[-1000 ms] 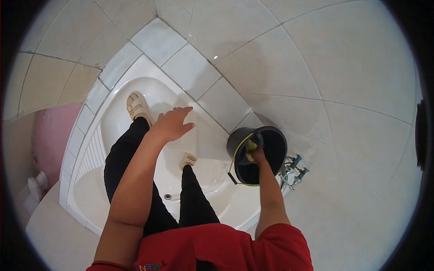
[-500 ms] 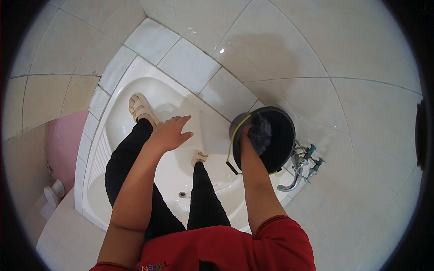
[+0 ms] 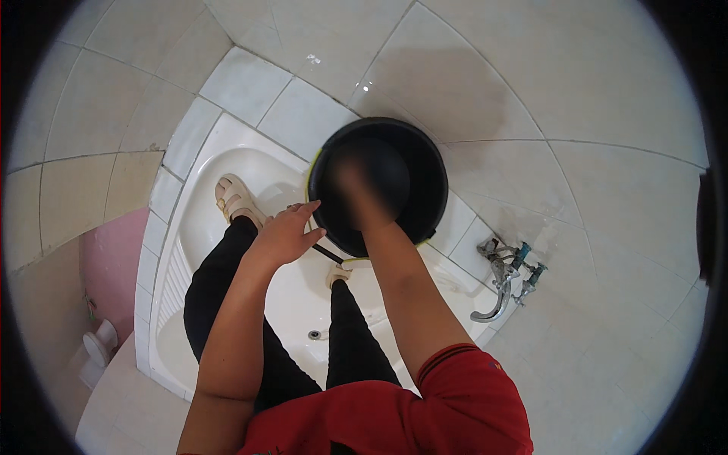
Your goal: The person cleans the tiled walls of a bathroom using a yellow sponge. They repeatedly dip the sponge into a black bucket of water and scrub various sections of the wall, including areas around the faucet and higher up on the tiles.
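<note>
A black bucket [image 3: 425,182] with a thin yellow wire handle is upright by the tiled wall, its mouth facing up at me. Deep inside it is my right hand [image 3: 355,186], smeared by motion, so its fingers and anything in them cannot be made out. My left hand [image 3: 284,233] is at the bucket's near left side with its fingers stretched out, fingertips close to the rim; whether they touch it I cannot tell. Below that hand hangs the handle's black grip [image 3: 328,255].
I stand in a white bathtub [image 3: 296,296] with a drain [image 3: 314,334] between my legs. A chrome tap [image 3: 497,292] with two valves sticks out at the right. White tiles [image 3: 307,110] form a ledge along the wall. A small white object [image 3: 97,349] lies outside, lower left.
The bucket has shifted left and away from the tap, toward my left hand. My right hand has moved left with it and is now blurred. My left hand has barely moved.
</note>
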Tool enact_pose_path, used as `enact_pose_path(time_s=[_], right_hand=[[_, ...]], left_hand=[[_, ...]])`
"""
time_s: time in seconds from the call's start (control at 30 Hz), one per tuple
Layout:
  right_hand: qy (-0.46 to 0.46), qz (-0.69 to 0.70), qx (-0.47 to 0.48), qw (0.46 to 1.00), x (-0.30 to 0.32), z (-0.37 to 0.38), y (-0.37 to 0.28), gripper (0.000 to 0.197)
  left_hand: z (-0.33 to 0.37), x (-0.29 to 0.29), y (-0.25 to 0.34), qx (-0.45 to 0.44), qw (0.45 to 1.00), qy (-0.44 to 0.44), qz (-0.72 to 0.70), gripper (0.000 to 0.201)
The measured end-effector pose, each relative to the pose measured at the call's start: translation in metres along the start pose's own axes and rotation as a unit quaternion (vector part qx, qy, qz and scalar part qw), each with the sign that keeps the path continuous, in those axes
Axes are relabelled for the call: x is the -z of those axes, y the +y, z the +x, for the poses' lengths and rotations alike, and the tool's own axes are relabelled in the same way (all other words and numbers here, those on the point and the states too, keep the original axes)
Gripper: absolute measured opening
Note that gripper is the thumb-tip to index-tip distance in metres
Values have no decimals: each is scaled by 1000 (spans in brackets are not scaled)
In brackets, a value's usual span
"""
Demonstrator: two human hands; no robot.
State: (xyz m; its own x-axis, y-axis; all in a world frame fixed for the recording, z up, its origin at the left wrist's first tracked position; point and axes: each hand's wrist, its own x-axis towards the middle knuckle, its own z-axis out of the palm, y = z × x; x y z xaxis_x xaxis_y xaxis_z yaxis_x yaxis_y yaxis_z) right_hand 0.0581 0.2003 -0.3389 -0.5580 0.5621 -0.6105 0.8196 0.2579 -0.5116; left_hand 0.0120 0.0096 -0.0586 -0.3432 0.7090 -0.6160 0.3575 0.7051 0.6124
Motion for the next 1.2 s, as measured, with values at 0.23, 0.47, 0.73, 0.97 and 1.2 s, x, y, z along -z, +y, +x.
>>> enact_pose_path(time_s=[0.23, 0.47, 0.73, 0.97, 1.2], right_hand=[[-77, 646, -230, 724, 45, -51, -44, 29], [-20, 676, -133, 725, 57, -71, -15, 24], [79, 624, -173, 757, 83, -75, -40, 32], [25, 727, -25, 686, 166, -139, -54, 41], [259, 858, 84, 436, 244, -197, 90, 41]], left_hand=[[3, 4, -14, 8, 1000, 21, -19, 61], [10, 0, -4, 19, 1000, 10, 14, 65], [14, -6, 10, 51, 998, 1, 39, 69], [23, -14, 12, 58, 995, -6, 87, 69], [30, -21, -3, 22, 994, 11, 110, 68]])
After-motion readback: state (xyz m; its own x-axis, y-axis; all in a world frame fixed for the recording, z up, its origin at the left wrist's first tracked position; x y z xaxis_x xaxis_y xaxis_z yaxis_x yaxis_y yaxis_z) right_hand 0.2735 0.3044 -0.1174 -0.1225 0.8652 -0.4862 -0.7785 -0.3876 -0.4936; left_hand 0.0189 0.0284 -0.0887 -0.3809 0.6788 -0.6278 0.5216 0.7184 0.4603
